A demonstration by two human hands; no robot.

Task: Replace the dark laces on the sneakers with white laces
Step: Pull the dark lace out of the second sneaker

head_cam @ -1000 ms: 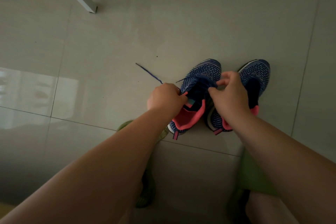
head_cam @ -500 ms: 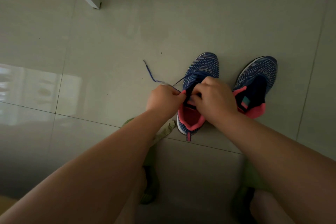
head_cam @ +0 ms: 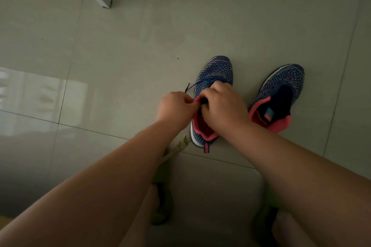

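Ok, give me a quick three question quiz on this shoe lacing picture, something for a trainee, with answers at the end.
1. True or false: both hands are on the same sneaker.
2. Which sneaker shows no lace: A, the left sneaker, or B, the right sneaker?
3. Fill in: the end of the dark lace sticks out beyond the ___ hand.

Key:
1. True; the left hand and the right hand both work at the left sneaker's opening.
2. B.
3. Left.

Both bare arms are reaching forward and down. The left hand (head_cam: 175, 107) and right hand (head_cam: 222, 104) are meeting close together, fingers curled and pinching.
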